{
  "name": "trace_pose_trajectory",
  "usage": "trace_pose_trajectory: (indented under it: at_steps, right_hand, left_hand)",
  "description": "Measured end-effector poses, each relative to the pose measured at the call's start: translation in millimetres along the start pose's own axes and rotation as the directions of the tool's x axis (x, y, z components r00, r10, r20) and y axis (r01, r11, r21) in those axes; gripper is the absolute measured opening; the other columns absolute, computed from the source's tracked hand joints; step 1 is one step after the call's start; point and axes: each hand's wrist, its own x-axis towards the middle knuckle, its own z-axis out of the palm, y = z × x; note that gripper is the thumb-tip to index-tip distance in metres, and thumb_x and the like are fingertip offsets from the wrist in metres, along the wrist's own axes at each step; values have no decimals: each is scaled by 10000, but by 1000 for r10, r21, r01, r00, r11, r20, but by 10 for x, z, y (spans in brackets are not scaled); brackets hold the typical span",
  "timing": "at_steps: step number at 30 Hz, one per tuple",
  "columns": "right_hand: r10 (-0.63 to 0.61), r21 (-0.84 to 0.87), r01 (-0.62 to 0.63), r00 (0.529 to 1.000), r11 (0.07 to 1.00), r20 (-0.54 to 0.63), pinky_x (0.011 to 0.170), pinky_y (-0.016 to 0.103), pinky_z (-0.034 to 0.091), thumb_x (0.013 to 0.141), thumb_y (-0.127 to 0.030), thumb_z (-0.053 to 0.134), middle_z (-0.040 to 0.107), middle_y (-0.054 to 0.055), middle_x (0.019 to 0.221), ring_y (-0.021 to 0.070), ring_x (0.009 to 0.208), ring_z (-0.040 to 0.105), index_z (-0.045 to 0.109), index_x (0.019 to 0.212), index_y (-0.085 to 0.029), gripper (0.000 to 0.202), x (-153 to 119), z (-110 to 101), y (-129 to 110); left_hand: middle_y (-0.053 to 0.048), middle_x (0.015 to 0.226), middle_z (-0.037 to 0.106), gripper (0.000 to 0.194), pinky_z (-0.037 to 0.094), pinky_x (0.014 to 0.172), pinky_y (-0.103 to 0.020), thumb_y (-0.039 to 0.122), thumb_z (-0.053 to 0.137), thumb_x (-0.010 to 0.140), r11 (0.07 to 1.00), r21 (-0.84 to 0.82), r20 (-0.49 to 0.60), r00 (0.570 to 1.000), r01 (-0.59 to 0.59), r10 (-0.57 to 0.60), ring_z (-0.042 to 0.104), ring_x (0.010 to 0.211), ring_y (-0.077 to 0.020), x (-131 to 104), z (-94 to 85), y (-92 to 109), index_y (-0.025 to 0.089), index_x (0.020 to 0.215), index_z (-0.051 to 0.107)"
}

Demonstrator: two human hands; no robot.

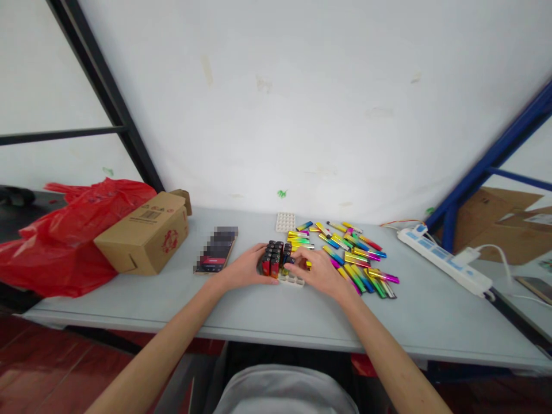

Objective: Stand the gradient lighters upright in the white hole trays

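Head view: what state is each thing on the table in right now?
Tray: partly filled with upright lighters.
Loose lighters: lying scattered.
Spare tray: empty.
Cardboard box: flap open.
Power strip: charger plugged in.
Left hand: steadying the lighters.
Right hand: fingers at tray.

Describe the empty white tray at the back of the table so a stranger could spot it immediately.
Start at the grey table and find the spread of colourful lighters right of centre. At that pile's far left corner, near the white wall, lies the empty white tray. Unlike the tray between the hands, which holds upright lighters, it is bare, showing only rows of small sockets.
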Motion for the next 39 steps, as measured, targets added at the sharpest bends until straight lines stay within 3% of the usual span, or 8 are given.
trace_pose_trajectory:
  at_steps: [13,17,21,25,28,31,35,39]
  right_hand:
    - [-29,-105,33,999,994,43,614,271,348,964,-413,712,655,-6,758,154,664,553,606,835,-205,267,41,48,-19]
    - [19,-174,-13,999,985,30,588,279,319,929,-514,728,635,-10,706,150,628,532,583,738,-206,390,67,31,16]
    - [116,-183,-140,984,973,-138,647,286,396,1045,-503,532,674,7,720,166,645,586,654,828,-205,388,139,-180,281]
    - [237,-461,-373,915,805,-328,899,344,442,1055,-333,508,732,129,1023,261,1012,653,709,1036,-157,267,266,-384,690]
    - [387,-585,-514,858,627,-338,975,401,429,1010,-373,597,691,194,1194,322,1165,612,706,1163,-148,293,338,-398,887]
    - [476,-605,-557,823,569,-310,973,428,436,1010,-323,580,698,189,1193,331,1157,625,718,1128,-157,246,359,-360,968]
    - [435,-533,-559,829,635,-352,982,427,451,999,-214,523,718,191,1160,318,1141,638,713,1122,-144,237,312,-377,1059]
    - [304,-265,-460,830,847,-468,1027,457,465,965,-261,523,725,177,1123,296,1089,651,695,1170,-138,295,254,-469,1141]
  left_hand:
    - [-138,1437,612,879,442,1191,-475,552,900,696,1000,11,-40,999,-27,28,592,1331,-361,-16,20,-66,192,1423,561]
    - [-125,1434,618,871,451,1187,-468,543,904,694,999,22,-39,999,-31,32,598,1329,-354,-17,18,-64,201,1420,564]
    - [-152,1462,596,895,440,1200,-493,561,892,706,999,44,-36,999,-31,32,582,1352,-376,-12,11,-61,170,1436,553]
    - [-179,1475,580,922,428,1209,-535,602,889,681,999,52,-30,999,-12,14,566,1374,-399,-1,19,-90,168,1429,568]
    - [-171,1462,589,920,427,1204,-561,608,891,667,999,34,-40,999,-19,21,567,1371,-406,2,31,-114,197,1428,578]
    - [-167,1468,583,918,412,1214,-556,608,885,678,999,37,-32,999,-17,18,555,1381,-407,1,32,-112,197,1435,566]
    - [-174,1495,555,933,388,1235,-521,605,872,697,999,40,-5,1000,1,0,532,1400,-410,0,20,-83,153,1444,542]
    - [-174,1509,539,948,375,1240,-526,619,865,700,999,32,10,1000,10,-10,527,1406,-393,6,15,-71,174,1461,518]
